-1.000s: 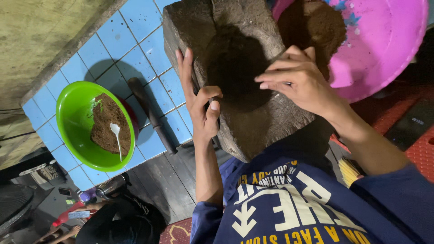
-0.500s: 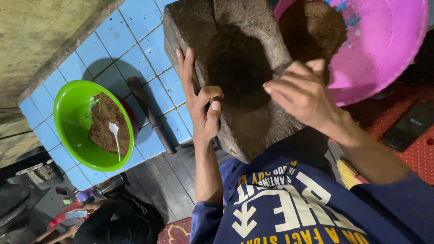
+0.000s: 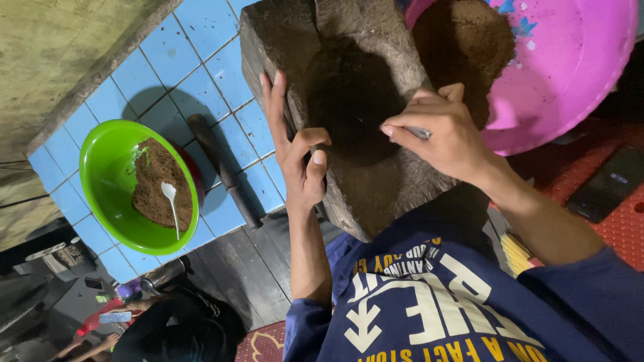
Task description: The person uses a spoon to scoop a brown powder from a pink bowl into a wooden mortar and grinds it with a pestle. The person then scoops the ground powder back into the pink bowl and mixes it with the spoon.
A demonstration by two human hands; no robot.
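Dark brown paste [image 3: 349, 100] fills the hollow of the stone mortar [image 3: 376, 181] under your fingertips; your right hand [image 3: 446, 137] pinches a small metal tool [image 3: 419, 133], your left hand [image 3: 298, 157] clasps the rim. More paste sits in the pink basin [image 3: 570, 74] and green bowl [image 3: 107, 181]; scooping looks unfinished.

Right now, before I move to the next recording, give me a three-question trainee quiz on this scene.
1. True or false: the white plastic spoon lies in the round green plastic bowl.
2. Which hand grips the big grey stone mortar's edge? A left B right
3. What colour is the large round basin holding brown paste?

Key: 1 true. 2 A, left hand; the right hand pinches a thin metal tool. 3 pink.
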